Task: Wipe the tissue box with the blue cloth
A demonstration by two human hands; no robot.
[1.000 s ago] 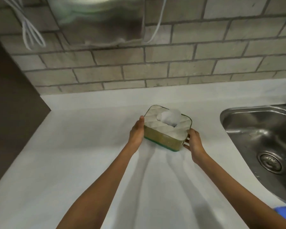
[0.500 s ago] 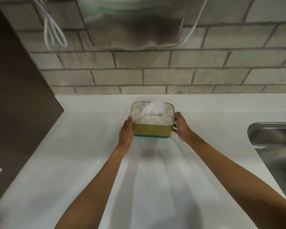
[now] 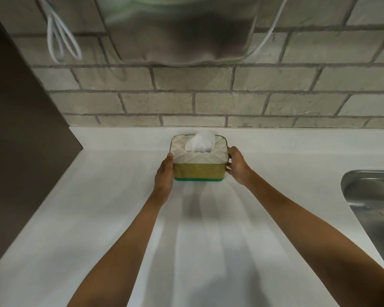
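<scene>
The tissue box [image 3: 198, 168] has a white quilted lid, gold sides and a green base, with a white tissue [image 3: 201, 142] sticking out of its top. It sits on the white counter [image 3: 98, 218] close to the brick wall. My left hand [image 3: 164, 175] grips its left side and my right hand [image 3: 236, 165] grips its right side, so the box is held between both. No blue cloth shows in this view.
A steel sink [image 3: 372, 200] is set into the counter at the right edge. A dark panel [image 3: 20, 129] borders the counter on the left. A metal dispenser [image 3: 177, 29] and white cables [image 3: 60, 38] hang on the brick wall above.
Both hands have carried the tissue box away from the sink toward the back wall and squared it up. The blue cloth seen at the lower right has left the view.
</scene>
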